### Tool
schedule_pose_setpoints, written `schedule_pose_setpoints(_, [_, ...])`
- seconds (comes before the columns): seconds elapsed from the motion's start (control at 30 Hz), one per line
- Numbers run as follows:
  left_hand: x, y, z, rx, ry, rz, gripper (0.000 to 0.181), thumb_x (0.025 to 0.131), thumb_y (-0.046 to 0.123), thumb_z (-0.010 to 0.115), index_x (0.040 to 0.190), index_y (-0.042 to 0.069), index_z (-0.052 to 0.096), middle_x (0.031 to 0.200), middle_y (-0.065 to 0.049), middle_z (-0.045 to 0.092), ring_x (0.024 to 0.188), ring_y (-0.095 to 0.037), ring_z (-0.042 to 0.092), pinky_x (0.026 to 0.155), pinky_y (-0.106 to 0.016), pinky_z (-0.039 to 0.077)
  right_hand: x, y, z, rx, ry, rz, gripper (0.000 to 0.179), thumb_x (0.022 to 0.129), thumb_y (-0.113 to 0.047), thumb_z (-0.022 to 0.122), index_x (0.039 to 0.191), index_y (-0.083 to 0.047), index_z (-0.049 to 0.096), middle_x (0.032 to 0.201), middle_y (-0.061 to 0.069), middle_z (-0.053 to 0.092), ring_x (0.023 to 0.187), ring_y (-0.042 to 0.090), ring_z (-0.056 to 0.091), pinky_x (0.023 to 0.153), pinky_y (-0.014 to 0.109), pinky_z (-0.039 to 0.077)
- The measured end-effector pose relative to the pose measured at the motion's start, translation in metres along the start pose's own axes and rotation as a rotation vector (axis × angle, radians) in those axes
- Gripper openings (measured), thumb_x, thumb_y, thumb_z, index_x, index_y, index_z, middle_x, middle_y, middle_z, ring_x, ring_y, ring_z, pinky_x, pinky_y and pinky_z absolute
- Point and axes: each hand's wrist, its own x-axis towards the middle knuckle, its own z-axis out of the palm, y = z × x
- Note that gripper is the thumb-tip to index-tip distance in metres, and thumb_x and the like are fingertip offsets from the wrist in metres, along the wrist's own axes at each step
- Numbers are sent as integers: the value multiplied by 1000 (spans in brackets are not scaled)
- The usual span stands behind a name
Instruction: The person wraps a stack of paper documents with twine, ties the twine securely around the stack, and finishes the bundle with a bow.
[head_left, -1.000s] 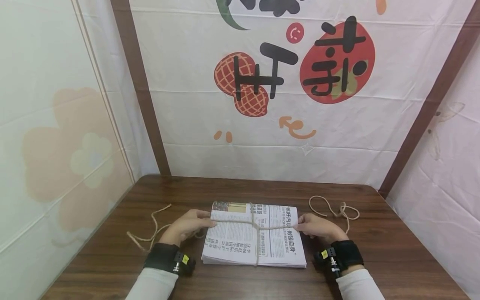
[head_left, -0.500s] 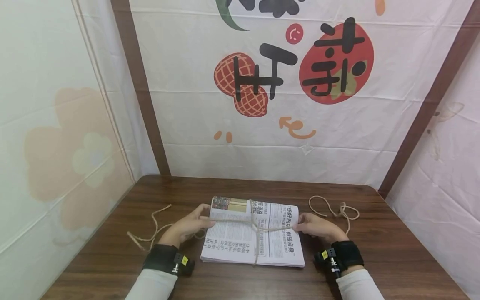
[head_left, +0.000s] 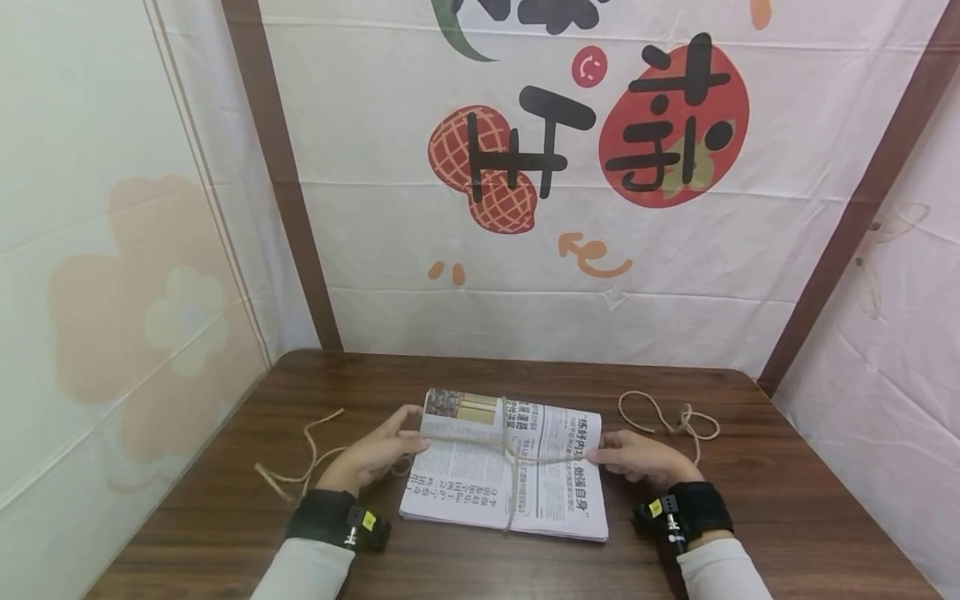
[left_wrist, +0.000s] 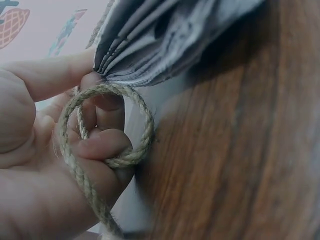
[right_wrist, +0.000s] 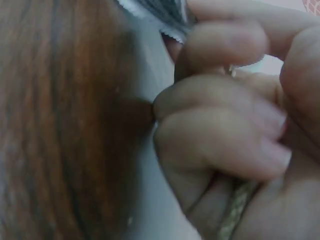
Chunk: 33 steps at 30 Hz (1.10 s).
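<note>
A stack of folded newspapers (head_left: 480, 492) lies on the table between both hands, slightly turned. Twine (head_left: 515, 492) crosses its top both ways, meeting near the middle. At the stack's left edge, my left hand (head_left: 378, 450) pinches the papers between thumb and fingers. A loop of the twine (left_wrist: 148, 117) passes around its curled lower fingers in the left wrist view. On the opposite edge my right hand (head_left: 637, 454) pinches the stack. Its other fingers curl toward the palm, and a bit of twine (right_wrist: 235, 212) shows beneath them in the right wrist view. The stack's underside is hidden.
One loose twine end (head_left: 306, 475) trails on the brown wooden table (head_left: 525, 567) beside the left wrist. Another, with a loop and a knot (head_left: 684, 417), lies beyond the right hand. A printed cloth curtain (head_left: 525, 325) hangs behind the table.
The newspaper stack has turned slightly clockwise, its left side shifting away from me. My left fingers have moved a little farther up that edge. My right hand has barely moved.
</note>
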Motion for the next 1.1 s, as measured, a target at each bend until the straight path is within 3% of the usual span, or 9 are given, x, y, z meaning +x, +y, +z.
schedule_pose_setpoints(0.17, [0, 3, -3, -34, 4, 21, 65, 95, 16, 66, 149, 8, 30, 114, -14, 68, 101, -28, 64, 101, -57, 39, 2, 7, -3, 100, -74, -112, 28, 105, -25, 55, 104, 3, 55, 74, 2, 55, 49, 6, 30, 46, 20, 26])
schedule_pose_setpoints(0.27, [0, 6, -6, -62, 8, 18, 74, 94, 21, 69, 152, 2, 27, 111, -12, 67, 101, -25, 64, 103, -54, 40, 3, 10, -6, 162, -74, -177, 27, 106, -21, 52, 108, 6, 55, 76, 1, 55, 49, 4, 29, 46, 20, 25])
schedule_pose_setpoints(0.4, [-1, 6, -10, -52, -49, 26, 66, 96, 29, 68, 146, -5, 41, 114, -14, 69, 107, -27, 64, 107, -54, 37, 2, 8, -8, 223, -37, -210, 31, 106, -19, 51, 118, 10, 52, 78, 0, 59, 51, 4, 32, 46, 20, 25])
schedule_pose_setpoints(0.5, [-1, 6, -13, 52, -73, 81, 55, 97, 32, 67, 139, -1, 54, 113, -13, 71, 104, -27, 67, 95, -47, 49, 0, 6, -8, 231, -7, -210, 35, 106, -21, 52, 121, 11, 51, 78, 0, 61, 53, 4, 37, 48, 20, 28])
schedule_pose_setpoints(0.6, [-3, 6, -15, 209, -38, 151, 54, 96, 35, 69, 138, 4, 57, 112, -10, 70, 100, -25, 67, 83, -43, 54, -1, 4, -8, 198, 19, -199, 40, 105, -24, 53, 125, 10, 50, 78, 0, 61, 55, 5, 41, 49, 21, 30])
schedule_pose_setpoints(0.83, [-7, 9, -19, 502, 50, 245, 52, 93, 42, 71, 133, 11, 63, 98, 0, 68, 89, -18, 62, 74, -37, 52, -1, 2, -8, 195, 35, -206, 36, 105, -22, 55, 123, 9, 48, 80, 6, 70, 49, 4, 31, 45, 20, 25])
schedule_pose_setpoints(0.93, [-9, 11, -21, 556, 48, 281, 51, 91, 41, 73, 131, 10, 64, 86, 2, 65, 78, -16, 57, 69, -33, 48, -1, 2, -7, 217, 42, -220, 27, 104, -19, 55, 115, 5, 50, 83, 5, 74, 50, 3, 36, 45, 18, 26])
schedule_pose_setpoints(1.1, [-14, 20, -23, 527, 20, 323, 36, 92, 38, 73, 114, 9, 70, 77, 2, 66, 72, -14, 58, 68, -31, 46, -5, -4, -9, 227, 113, -229, 26, 103, -19, 58, 116, 4, 54, 86, 8, 75, 48, 2, 38, 43, 17, 29])
